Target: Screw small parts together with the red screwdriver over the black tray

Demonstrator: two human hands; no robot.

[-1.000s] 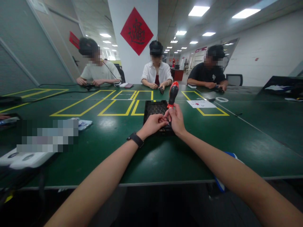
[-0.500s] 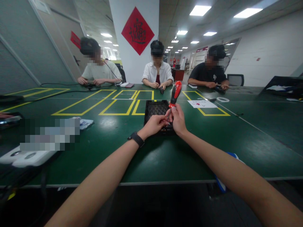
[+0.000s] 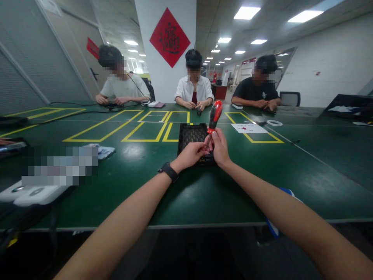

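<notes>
A screwdriver [image 3: 215,115] with a red and black handle stands nearly upright over a black tray [image 3: 186,138], its handle leaning slightly right. Its lower handle and shaft are in the closed fingers of my right hand [image 3: 220,148]. Beside the shaft's lower end, my left hand [image 3: 190,154] is closed in a pinch; what lies between those fingertips is too small to make out. Both hands are over the tray's near part and hide some of it. A dark textured surface shows inside the tray.
Yellow tape outlines [image 3: 145,132] mark the green table [image 3: 131,202]. A printed sheet [image 3: 251,128] and a white ring [image 3: 274,123] lie to the right. White devices [image 3: 40,198] and cables stand at the left. Three people sit across the table, their hands on small objects.
The screwdriver's handle has shifted slightly left. Both my hands otherwise keep nearly the same place over the tray.
</notes>
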